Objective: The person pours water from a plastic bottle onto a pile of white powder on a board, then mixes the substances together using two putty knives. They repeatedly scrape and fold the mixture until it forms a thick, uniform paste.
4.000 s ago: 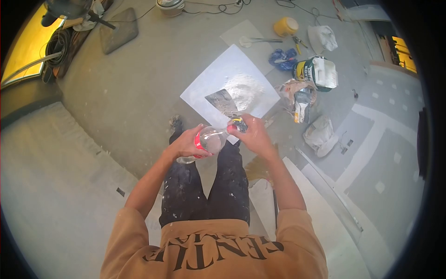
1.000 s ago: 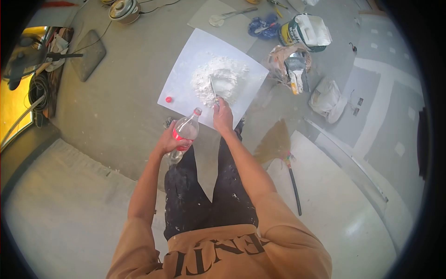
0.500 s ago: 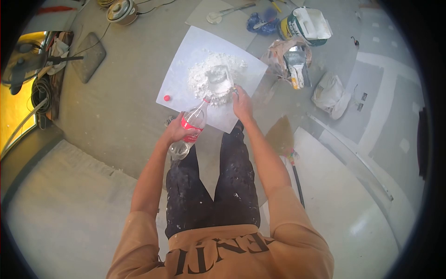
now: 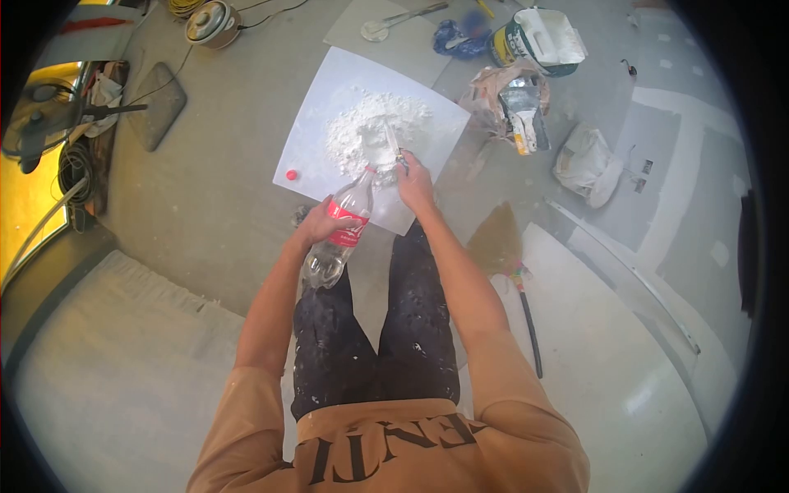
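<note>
My left hand [image 4: 319,220] is wrapped round a clear plastic bottle [image 4: 325,267] with a red label. The bottle lies tilted, its neck reaching over the near edge of a pile of white powder [image 4: 353,123]. In my right hand [image 4: 416,182] is a putty knife [image 4: 392,140], gripped by its handle, with the blade down in the powder and seen nearly edge-on. Under the powder is a white board [image 4: 308,107] on the floor. A red bottle cap [image 4: 292,175] rests near the board's left corner.
Beyond the board stand a bucket [image 4: 519,41] and a plastic bag [image 4: 485,92] with a wide scraper [image 4: 526,115] on it. To the right are a white bag [image 4: 588,168] and a broom [image 4: 497,238]. A lidded pot [image 4: 215,29] sits at the far left.
My right hand has moved a little left, and the putty knife's blade has turned from broad side to nearly edge-on. The bottle has shifted slightly right and up, still in my left hand.
</note>
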Demonstrator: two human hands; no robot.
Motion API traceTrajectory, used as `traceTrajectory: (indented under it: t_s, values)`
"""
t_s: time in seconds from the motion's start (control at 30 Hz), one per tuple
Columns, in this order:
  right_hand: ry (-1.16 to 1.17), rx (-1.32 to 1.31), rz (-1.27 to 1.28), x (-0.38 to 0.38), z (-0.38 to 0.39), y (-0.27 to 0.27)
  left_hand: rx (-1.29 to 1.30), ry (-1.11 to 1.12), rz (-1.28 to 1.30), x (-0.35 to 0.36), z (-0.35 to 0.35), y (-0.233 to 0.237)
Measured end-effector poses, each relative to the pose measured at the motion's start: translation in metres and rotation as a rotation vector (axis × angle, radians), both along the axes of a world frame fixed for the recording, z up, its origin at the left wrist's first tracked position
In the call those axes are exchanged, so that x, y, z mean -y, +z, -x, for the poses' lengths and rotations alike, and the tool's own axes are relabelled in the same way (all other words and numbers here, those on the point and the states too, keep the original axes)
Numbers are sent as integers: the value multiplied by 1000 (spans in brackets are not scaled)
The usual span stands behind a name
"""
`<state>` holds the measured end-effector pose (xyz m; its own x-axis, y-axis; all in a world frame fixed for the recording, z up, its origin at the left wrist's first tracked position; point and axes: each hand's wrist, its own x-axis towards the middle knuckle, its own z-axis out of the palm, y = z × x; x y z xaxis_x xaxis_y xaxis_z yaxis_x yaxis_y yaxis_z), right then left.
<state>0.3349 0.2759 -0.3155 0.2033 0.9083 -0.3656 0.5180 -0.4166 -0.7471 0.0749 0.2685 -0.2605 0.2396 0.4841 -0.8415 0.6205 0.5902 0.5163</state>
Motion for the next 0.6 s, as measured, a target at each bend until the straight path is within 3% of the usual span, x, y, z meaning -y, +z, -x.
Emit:
traceTrajectory:
  t_s: [0.2, 0.37, 0.5, 0.6]
  values:
    - [110, -19, 3, 18, 2, 0, 20, 15, 40, -6, -9, 4]
    - [64, 101, -3, 16, -18, -2, 27, 6, 35, -3, -9, -3]
    - [59, -6, -108, 1, -10, -11, -25, -28, 25, 1, -6, -13]
    - [145, -11, -24, 7, 5, -8, 14, 5, 24, 8, -4, -23]
